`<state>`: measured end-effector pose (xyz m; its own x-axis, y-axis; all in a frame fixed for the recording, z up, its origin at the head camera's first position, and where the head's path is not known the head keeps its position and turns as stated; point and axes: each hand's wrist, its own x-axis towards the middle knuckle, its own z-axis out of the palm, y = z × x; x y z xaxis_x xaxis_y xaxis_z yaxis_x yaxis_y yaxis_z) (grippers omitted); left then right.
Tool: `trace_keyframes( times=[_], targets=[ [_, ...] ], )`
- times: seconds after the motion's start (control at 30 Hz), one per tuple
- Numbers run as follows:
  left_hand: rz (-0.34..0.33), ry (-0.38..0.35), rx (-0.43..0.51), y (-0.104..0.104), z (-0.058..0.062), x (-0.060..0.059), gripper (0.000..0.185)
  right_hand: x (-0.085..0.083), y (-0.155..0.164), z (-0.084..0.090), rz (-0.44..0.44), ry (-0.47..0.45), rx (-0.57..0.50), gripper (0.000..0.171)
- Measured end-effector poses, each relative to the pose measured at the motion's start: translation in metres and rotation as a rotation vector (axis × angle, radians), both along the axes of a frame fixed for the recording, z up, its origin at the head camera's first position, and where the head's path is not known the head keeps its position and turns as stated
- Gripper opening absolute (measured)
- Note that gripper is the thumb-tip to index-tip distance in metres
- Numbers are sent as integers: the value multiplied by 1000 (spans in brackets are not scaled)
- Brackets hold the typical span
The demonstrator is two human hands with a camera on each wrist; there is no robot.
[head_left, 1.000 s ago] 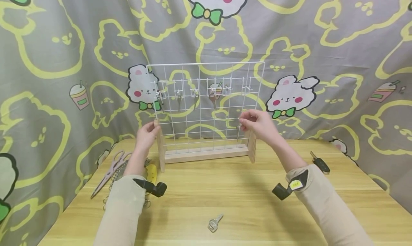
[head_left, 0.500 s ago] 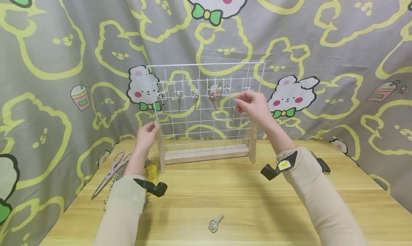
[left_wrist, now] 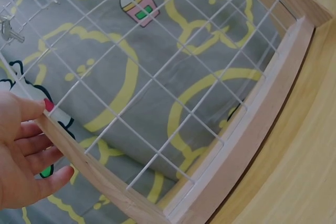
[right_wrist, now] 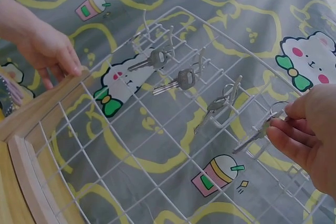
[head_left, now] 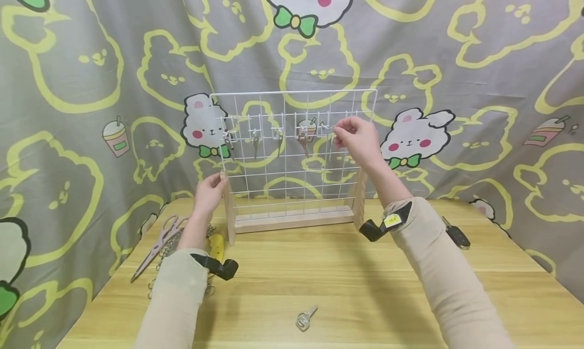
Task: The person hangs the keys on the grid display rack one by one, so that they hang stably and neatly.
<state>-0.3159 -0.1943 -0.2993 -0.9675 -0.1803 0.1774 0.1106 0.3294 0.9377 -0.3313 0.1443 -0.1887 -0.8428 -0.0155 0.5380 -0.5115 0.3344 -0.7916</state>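
A white wire grid rack [head_left: 292,151] stands upright in a wooden base [head_left: 292,219] on the table. Three keys [right_wrist: 178,81] hang from hooks on its upper row. My right hand [head_left: 353,136] is up at that row and pinches a key ring [right_wrist: 278,111], with its silver key [right_wrist: 252,137] dangling beside a hook. My left hand [head_left: 210,189] rests against the rack's left wooden post [left_wrist: 89,166] with nearly straight fingers [left_wrist: 52,156]. One loose key [head_left: 304,317] lies on the table near the front edge.
Scissors [head_left: 157,245], a metal chain and a yellow item [head_left: 216,245] lie at the left of the table, behind my left forearm. A black car key [head_left: 456,235] lies at the right. A patterned cloth [head_left: 502,60] hangs close behind the rack.
My right hand has risen with the key from low on the rack's right side up to the hook row. The left hand has stayed on the post.
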Motion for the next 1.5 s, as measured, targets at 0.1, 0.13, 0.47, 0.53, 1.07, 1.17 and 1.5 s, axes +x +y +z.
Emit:
trace_keyframes(
  times=[0.1,0.13,0.47,0.53,1.07,1.17,1.5],
  targets=[
    [1,2,4,1,0,-1,53,-3,-2,0,-4,2,-35,15],
    [2,2,4,1,0,-1,52,-4,-3,0,-6,1,-43,14],
    [-2,0,11,1,-2,0,53,-6,-9,-2,-10,-10,-70,12],
    [-1,0,10,0,-1,0,53,-7,-9,-3,-12,-14,-68,12],
    [1,9,7,-2,-4,-2,52,-13,-3,-32,8,-94,3,15],
    [3,10,10,-2,-4,-2,52,-9,1,-42,22,-106,39,17],
    [3,8,6,-2,-3,-2,52,20,15,-83,98,-157,133,19]
  ],
)
